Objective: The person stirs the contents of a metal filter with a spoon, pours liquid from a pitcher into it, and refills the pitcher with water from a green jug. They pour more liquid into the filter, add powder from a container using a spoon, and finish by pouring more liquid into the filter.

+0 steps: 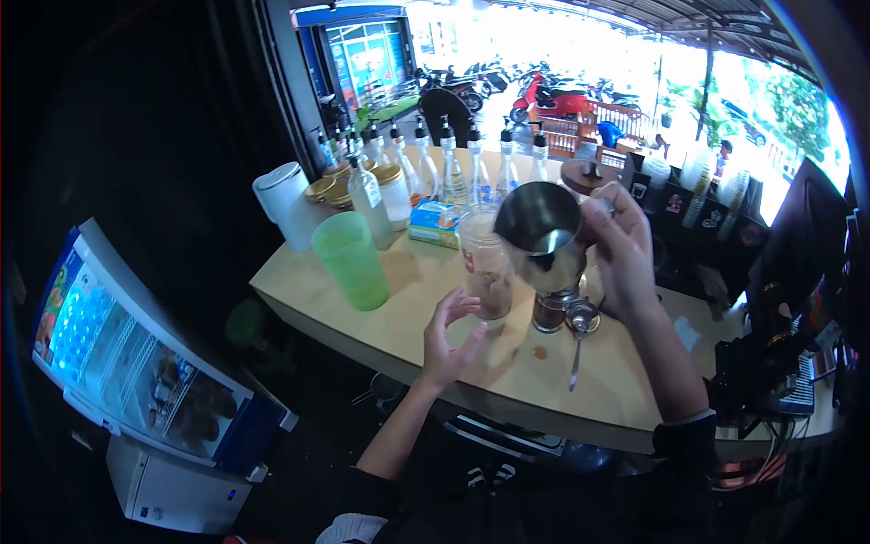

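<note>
My right hand (622, 240) grips a steel milk pitcher (541, 227) by its handle side, raised above the counter and tilted to the left. Its mouth is at the rim of a clear jar (489, 272) with a red mark and brown contents in the lower part. Whether liquid is flowing cannot be made out. Fingers apart, my left hand (450, 337) is close beside the jar's base and holds nothing. Behind and below the pitcher, a small glass (547, 315) contains dark liquid. A spoon (575, 358) rests on a small metal dish (584, 317) to its right.
On the pale counter (421, 317) stand a green tumbler (352, 263), a white jug (285, 204), a tissue pack (435, 225) and a row of pump bottles (453, 172). Stacked cups (698, 177) are at the back right. A glass-door fridge (154, 354) stands left.
</note>
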Motion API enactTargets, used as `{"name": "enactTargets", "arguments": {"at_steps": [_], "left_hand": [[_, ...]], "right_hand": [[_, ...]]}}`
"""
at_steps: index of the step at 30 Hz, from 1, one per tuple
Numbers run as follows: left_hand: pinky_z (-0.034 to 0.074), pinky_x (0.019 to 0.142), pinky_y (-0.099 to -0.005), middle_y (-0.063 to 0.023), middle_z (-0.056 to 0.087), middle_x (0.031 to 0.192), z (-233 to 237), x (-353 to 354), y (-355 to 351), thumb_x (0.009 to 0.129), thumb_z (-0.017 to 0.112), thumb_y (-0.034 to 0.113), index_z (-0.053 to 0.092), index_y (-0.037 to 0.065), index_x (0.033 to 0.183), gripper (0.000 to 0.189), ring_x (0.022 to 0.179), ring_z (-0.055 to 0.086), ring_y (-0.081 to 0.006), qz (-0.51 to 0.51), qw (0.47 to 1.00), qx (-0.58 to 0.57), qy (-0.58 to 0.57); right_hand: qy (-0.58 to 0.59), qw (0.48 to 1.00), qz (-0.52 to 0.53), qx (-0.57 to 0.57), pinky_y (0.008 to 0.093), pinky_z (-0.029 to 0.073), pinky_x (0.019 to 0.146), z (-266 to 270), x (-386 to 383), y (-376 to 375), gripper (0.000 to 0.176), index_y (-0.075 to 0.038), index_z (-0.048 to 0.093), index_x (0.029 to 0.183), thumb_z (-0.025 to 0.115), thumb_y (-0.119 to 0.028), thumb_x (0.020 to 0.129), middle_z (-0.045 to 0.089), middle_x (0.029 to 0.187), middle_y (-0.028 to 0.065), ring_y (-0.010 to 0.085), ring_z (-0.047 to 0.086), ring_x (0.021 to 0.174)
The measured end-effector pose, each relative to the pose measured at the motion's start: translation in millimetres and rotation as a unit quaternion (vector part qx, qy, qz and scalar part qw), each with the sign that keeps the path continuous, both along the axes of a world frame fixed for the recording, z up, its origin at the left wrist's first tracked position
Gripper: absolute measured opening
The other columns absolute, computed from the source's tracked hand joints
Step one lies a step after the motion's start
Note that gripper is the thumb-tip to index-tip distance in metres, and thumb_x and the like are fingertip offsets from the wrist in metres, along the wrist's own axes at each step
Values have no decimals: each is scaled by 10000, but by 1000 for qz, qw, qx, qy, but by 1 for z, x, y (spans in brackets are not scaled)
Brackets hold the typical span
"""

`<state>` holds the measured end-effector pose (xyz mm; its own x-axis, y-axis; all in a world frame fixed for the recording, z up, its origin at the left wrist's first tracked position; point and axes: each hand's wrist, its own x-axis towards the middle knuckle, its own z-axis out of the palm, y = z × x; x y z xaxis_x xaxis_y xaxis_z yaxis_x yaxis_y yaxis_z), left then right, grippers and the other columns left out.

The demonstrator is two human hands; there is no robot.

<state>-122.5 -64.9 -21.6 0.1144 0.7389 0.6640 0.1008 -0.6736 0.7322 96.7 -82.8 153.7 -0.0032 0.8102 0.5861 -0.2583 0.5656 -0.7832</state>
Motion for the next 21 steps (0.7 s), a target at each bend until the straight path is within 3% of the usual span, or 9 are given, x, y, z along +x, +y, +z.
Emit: {"name": "enactTargets", "arguments": {"at_steps": [4, 6, 9, 12, 13, 21], "left_hand": [[468, 925, -329, -121, 587, 1104, -21, -36, -11, 855, 645, 50, 406, 5, 1331, 535, 992, 600, -180, 75, 991, -8, -108], [459, 908, -302, -99, 566, 1081, -41, -54, -14, 885, 599, 22, 411, 1, 1312, 468, 969, 572, -150, 160, 960, -16, -230], [443, 908, -278, -81, 546, 1069, -66, -84, -16, 907, 561, 12, 409, -8, 1300, 422, 972, 544, -128, 240, 928, -36, -282], [430, 922, -270, -79, 539, 1070, -72, -106, -19, 913, 556, 23, 408, -17, 1294, 411, 992, 530, -127, 305, 916, -48, -257], [445, 875, -252, -66, 530, 1068, -70, -109, -20, 914, 557, 17, 422, -3, 1288, 398, 964, 523, -116, 318, 914, -31, -252], [437, 843, -237, -59, 512, 1123, -69, -107, 0, 899, 590, 52, 419, 33, 1312, 447, 964, 519, -107, 332, 916, -48, -222]], "right_hand": [[0, 997, 59, -44, 226, 476, 642, -56, -60, 7, 148, -64, 495, 868, 624, -112, 923, 553, 788, -9, 56, 558, 712], [63, 988, 106, -94, 222, 481, 636, -80, -93, 4, 170, -68, 476, 846, 625, -103, 921, 550, 777, -3, 56, 549, 703], [108, 967, 135, -188, 220, 450, 582, -120, -123, 17, 209, -89, 446, 800, 617, -97, 920, 550, 727, 0, 53, 514, 640], [107, 962, 112, -227, 223, 419, 552, -170, -137, 46, 222, -91, 451, 781, 629, -111, 911, 544, 698, -2, 49, 498, 612], [106, 960, 80, -247, 229, 387, 531, -182, -144, 54, 237, -91, 455, 760, 640, -129, 904, 535, 681, -7, 54, 485, 595], [93, 961, -4, -261, 234, 401, 549, -230, -172, 80, 206, -82, 467, 788, 608, -143, 925, 557, 688, 19, 89, 512, 588]]}}
